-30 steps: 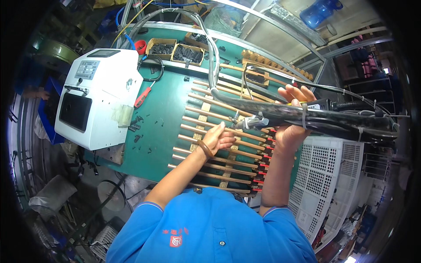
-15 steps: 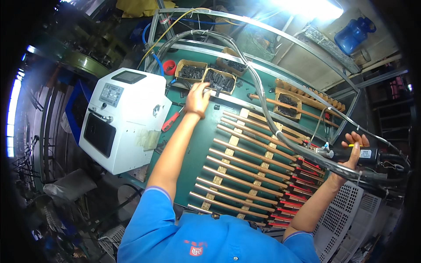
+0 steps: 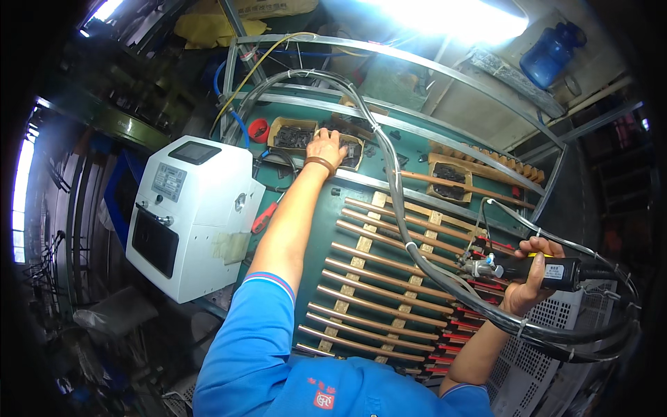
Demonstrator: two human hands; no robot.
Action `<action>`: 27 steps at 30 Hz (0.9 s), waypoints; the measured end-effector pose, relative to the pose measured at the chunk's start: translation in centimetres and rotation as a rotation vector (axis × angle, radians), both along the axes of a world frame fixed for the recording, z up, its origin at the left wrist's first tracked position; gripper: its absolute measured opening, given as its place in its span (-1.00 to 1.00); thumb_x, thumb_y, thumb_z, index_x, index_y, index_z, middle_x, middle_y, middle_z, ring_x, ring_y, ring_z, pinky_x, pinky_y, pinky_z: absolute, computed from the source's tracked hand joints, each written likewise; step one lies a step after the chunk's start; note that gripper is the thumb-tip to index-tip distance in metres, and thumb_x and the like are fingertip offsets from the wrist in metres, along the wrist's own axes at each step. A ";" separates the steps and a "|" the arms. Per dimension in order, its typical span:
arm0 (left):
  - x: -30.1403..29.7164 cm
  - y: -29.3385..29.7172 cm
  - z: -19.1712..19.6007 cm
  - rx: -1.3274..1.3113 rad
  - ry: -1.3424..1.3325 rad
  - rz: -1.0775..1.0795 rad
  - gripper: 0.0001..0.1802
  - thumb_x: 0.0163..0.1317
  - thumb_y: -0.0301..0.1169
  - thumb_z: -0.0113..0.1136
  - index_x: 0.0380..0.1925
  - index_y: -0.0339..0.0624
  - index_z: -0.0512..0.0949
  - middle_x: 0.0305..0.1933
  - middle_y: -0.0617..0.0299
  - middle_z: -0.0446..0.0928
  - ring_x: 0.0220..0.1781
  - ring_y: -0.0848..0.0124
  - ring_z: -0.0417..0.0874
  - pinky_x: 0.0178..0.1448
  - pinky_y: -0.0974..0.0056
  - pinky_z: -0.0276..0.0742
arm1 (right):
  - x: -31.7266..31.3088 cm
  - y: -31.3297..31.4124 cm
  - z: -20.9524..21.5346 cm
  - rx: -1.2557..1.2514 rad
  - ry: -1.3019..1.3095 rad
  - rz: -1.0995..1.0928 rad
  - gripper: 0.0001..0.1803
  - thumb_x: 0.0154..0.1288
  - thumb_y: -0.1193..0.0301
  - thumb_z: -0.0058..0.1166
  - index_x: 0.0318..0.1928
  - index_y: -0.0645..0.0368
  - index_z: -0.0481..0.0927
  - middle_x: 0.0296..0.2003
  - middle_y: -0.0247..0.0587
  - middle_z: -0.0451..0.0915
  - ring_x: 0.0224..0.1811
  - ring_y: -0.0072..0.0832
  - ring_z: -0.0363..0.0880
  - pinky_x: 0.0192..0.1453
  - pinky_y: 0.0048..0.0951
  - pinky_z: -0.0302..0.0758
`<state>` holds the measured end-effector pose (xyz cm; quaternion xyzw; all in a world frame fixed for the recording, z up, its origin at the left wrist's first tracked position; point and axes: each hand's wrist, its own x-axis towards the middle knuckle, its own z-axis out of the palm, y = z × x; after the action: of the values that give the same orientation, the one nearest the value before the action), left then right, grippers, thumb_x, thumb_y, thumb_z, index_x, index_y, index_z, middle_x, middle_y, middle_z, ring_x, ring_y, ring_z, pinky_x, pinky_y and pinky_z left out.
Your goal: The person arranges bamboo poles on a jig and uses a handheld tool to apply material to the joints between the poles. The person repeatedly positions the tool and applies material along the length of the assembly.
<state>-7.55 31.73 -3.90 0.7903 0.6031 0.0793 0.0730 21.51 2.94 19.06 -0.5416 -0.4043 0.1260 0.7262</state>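
Observation:
My left hand (image 3: 326,148) reaches over a small cardboard box (image 3: 359,162) of black parts at the back of the bench, its fingers spread and bent down into it. The fingertips are partly hidden among the parts. At the right, my right hand (image 3: 531,283) grips a black handheld tool (image 3: 560,274) with a silver metal head and thick cables. The tool head hangs by the right ends of a row of copper rods (image 3: 389,283). These rods lie across perforated strips (image 3: 345,285), with red and black holders (image 3: 458,326) at their right ends.
A white machine (image 3: 191,215) stands at the left, a red-handled screwdriver (image 3: 264,218) beside it. Another box of black parts (image 3: 295,135) and a red cup (image 3: 258,131) sit behind. A thick cable bundle (image 3: 397,201) arches over the rods. A metal frame (image 3: 445,66) borders the bench's far side.
My left hand has moved from the metal rail into the box of black parts. My right hand has brought the tool leftward, closer to the rod ends. The view has shifted slightly.

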 end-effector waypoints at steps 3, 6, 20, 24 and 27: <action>-0.2 0.8 0.6 -0.067 -0.061 -0.039 -0.54 0.16 -0.13 0.11 -0.07 -0.25 0.39 0.03 -0.08 0.38 -0.01 -0.01 0.54 0.01 0.02 0.50 | 0.4 -0.3 0.1 0.006 0.011 0.008 -0.70 0.15 0.57 -0.11 -0.07 0.36 0.41 -0.27 -0.05 0.55 -0.31 -0.40 0.59 -0.25 -0.47 0.56; -0.9 1.8 -0.3 -0.044 -0.145 0.046 -0.58 0.20 -0.13 0.07 -0.12 -0.23 0.40 -0.03 -0.06 0.45 -0.03 0.00 0.55 0.00 0.02 0.50 | 0.2 -0.6 0.4 0.002 0.010 -0.022 -0.70 0.14 0.58 -0.11 -0.08 0.36 0.41 -0.29 -0.05 0.54 -0.32 -0.39 0.58 -0.25 -0.45 0.56; -5.7 -6.9 1.0 -1.000 -2.452 0.407 -0.80 0.23 -0.23 0.07 -0.31 -0.11 0.45 -0.37 0.27 0.47 -0.46 0.51 0.49 -0.60 0.49 0.30 | -0.4 -1.9 -0.1 -0.019 0.080 0.002 -0.65 0.21 0.61 -0.07 0.05 0.32 0.38 -0.27 -0.11 0.54 -0.30 -0.44 0.57 -0.20 -0.49 0.54; -6.4 -15.8 0.7 -1.126 -2.605 0.315 -0.75 0.27 -0.27 0.03 -0.19 -0.19 0.48 -0.06 0.17 0.49 -0.07 0.36 0.58 -0.34 0.37 0.59 | -1.2 -2.6 0.0 -0.011 0.076 0.088 -0.72 0.29 0.53 -0.04 0.02 0.22 0.44 -0.26 -0.21 0.57 -0.27 -0.49 0.56 -0.18 -0.50 0.52; -6.1 -21.7 1.9 -1.112 -2.524 0.220 -0.74 0.34 -0.32 0.00 -0.03 -0.15 0.43 -0.11 0.17 0.49 -0.21 0.45 0.54 -0.43 0.44 0.49 | -1.3 -3.5 -0.3 -0.029 0.179 0.088 -0.72 0.26 0.51 0.02 0.00 0.21 0.46 -0.29 -0.19 0.57 -0.30 -0.48 0.57 -0.17 -0.47 0.51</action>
<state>-13.69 10.03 -2.00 0.0003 0.1400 0.4907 0.8600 20.25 -0.55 18.77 -0.5203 -0.3594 0.2113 0.7453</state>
